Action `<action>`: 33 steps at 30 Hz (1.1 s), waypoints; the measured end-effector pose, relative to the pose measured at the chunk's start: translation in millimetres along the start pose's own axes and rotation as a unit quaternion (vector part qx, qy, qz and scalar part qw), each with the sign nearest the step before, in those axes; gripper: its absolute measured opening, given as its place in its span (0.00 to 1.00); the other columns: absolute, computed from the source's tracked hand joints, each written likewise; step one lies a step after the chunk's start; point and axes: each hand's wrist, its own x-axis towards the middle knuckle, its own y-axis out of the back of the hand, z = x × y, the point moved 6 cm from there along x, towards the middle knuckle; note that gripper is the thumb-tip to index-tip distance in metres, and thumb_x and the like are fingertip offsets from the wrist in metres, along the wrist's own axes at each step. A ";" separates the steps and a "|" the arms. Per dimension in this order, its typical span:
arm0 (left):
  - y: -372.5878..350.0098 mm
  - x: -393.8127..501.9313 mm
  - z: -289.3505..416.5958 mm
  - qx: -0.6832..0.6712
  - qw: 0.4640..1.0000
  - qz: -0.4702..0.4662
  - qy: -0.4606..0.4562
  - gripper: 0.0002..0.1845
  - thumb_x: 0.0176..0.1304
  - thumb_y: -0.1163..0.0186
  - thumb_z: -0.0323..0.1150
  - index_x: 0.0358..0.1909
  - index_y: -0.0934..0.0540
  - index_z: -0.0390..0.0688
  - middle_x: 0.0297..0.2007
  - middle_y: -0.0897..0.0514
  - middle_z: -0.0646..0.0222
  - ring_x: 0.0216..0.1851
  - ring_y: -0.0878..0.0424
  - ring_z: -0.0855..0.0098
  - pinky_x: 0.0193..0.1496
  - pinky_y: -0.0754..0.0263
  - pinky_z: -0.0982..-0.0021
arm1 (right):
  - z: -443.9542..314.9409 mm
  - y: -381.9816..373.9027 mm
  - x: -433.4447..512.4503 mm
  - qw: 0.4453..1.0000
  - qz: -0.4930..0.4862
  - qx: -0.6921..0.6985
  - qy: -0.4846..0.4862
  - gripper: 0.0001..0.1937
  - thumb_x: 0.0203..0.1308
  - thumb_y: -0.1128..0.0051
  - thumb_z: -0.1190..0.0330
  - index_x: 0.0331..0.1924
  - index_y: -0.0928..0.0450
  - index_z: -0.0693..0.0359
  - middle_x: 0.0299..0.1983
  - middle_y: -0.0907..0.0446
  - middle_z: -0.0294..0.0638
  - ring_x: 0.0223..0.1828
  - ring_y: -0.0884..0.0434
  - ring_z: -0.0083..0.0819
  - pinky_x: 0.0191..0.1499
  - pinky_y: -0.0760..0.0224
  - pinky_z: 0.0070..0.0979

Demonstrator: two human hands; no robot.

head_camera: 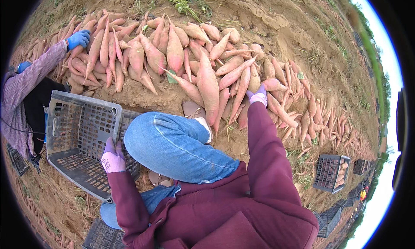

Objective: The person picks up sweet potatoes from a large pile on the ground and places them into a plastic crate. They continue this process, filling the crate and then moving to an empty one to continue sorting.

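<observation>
My left hand (pixel 113 157), in a lilac and white work glove, grips the rim of a black plastic crate (pixel 85 151). The crate is tipped on its side beside my bent knee, its open mouth facing left, with no produce visible inside. My right hand (pixel 258 96), gloved alike, reaches into a long heap of sweet potatoes (pixel 207 83). Its fingers touch the lower end of a sweet potato (pixel 254 79), beside a pinker sweet potato (pixel 273 84); whether they close on either is hidden. A large sweet potato (pixel 207 86) lies left of that hand.
At the left, a co-worker's blue-gloved hand (pixel 78 39) rests on the heap. A crate holding sweet potatoes (pixel 330 172) stands at the right, with more crates (pixel 330 216) beyond. Another crate (pixel 103 234) lies behind me. Green vines (pixel 188 5) lie on the soil.
</observation>
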 end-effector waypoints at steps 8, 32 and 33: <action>-4.4 5.1 -6.4 -0.038 0.999 -0.011 -0.009 0.23 0.64 0.43 0.32 0.59 0.30 0.34 0.47 0.19 0.46 0.48 0.19 0.52 0.51 0.27 0.63 | -14.5 -7.9 -55.5 0.673 -0.229 0.702 -0.038 0.32 0.54 0.37 0.71 0.64 0.37 0.65 0.57 0.25 0.48 0.54 0.23 0.42 0.56 0.27 0.38; 2.0 56.8 176.7 -0.508 0.848 -0.103 -0.115 0.24 0.67 0.49 0.28 0.64 0.35 0.33 0.57 0.26 0.58 0.60 0.29 0.69 0.65 0.38 0.68 | -321.1 -4.3 -262.5 0.190 -0.753 0.628 0.049 0.46 0.60 0.59 0.33 0.69 0.47 0.66 0.62 0.34 0.61 0.56 0.25 0.52 0.56 0.27 0.46; -2.0 58.8 175.4 -0.503 0.850 -0.105 -0.112 0.24 0.67 0.48 0.29 0.64 0.35 0.33 0.58 0.26 0.58 0.61 0.30 0.68 0.65 0.38 0.68 | -321.5 -3.9 -266.6 0.140 -0.770 0.622 0.037 0.44 0.62 0.57 0.36 0.69 0.46 0.65 0.62 0.33 0.58 0.59 0.27 0.52 0.59 0.30 0.47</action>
